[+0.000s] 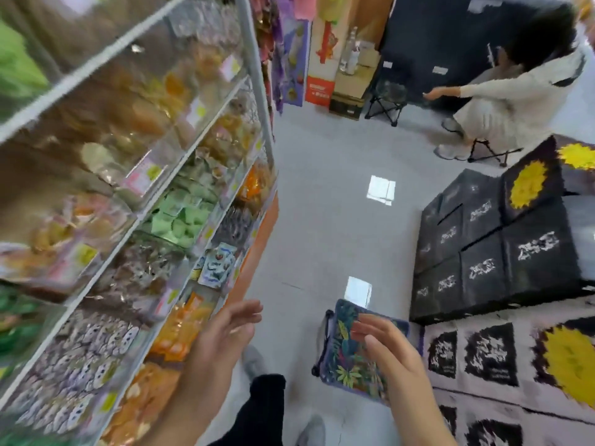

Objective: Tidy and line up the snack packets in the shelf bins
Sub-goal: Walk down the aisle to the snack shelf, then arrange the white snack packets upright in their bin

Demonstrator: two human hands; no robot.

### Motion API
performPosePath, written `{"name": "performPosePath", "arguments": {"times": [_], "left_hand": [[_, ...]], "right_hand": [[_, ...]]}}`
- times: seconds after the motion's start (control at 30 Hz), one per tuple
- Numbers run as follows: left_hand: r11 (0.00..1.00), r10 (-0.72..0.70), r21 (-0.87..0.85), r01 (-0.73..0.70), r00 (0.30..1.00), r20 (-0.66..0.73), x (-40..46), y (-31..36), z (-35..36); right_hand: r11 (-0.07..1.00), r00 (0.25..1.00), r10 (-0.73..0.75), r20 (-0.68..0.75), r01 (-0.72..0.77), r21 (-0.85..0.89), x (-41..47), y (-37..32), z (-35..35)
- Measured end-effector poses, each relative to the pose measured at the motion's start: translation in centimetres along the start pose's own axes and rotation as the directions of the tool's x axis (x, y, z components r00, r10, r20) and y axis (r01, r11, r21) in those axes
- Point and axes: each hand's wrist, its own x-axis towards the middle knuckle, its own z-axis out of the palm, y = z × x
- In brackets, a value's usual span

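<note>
**Snack aisle, shelf bins at left: hands clear of stock**

- Shelf unit (180, 162): left of scene, clear-fronted bins in tiers running from near to far
- Snack packets: orange packets (180, 329) in a near low bin; green packets (180, 217) in a middle tier; patterned white packets (87, 346) nearest. All lie jumbled and blurred; no tidy row can be made out
- Left hand (222, 336): fingers spread, empty, hovering just beside the orange bin's front, touching nothing visible
- Right hand (389, 352): fingers loosely spread, empty, raised over the aisle, in front of a leaf-print folding stool (344, 365) on the floor
- Black printed cartons (483, 252): stacked at right
- Seated person (502, 101): far right, apart
- Progress, by judgement: little lining-up shows; most bins remain to be straightened
</note>
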Motion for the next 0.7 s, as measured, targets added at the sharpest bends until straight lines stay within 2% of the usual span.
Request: {"name": "performPosePath", "arguments": {"times": [0.13,0.23,0.33,0.47,0.57,0.63,0.7], "left_hand": [[0.999,0.014,-0.047,-0.018,0.998,-0.069,7.4,1.1,-3.0],[0.994,-0.005,-0.110,-0.011,0.989,-0.146,11.3,2.1,-5.1],[0.991,-0.012,-0.132,-0.021,0.969,-0.248,13.7,2.9,-6.6],[0.988,-0.064,-0.157,-0.007,0.895,-0.442,16.0,2.0,-7.6],[0.980,-0.122,-0.197,0.006,0.800,-0.587,17.9,-1.7,-7.3],[0.983,-0.134,-0.183,0.015,0.739,-0.660,18.9,-4.9,-7.0],[0.977,-0.182,-0.207,0.044,0.672,-0.718,18.8,-8.4,-5.9]], "right_hand": [[0.992,0.992,-0.086,0.096,0.095,-0.087,9.9,-5.4,5.1],[0.987,0.969,-0.102,0.224,0.127,-0.100,16.7,-9.1,9.5],[0.978,0.913,-0.080,0.400,0.149,-0.144,22.1,-11.5,14.2],[0.955,0.788,0.005,0.615,0.178,-0.236,28.7,-11.6,19.9],[0.929,0.637,0.117,0.762,0.202,-0.312,34.0,-9.2,24.0],[0.901,0.534,0.176,0.827,0.251,-0.353,37.3,-6.3,26.0],[0.876,0.482,0.236,0.844,0.271,-0.400,39.1,-2.8,26.7]]}}
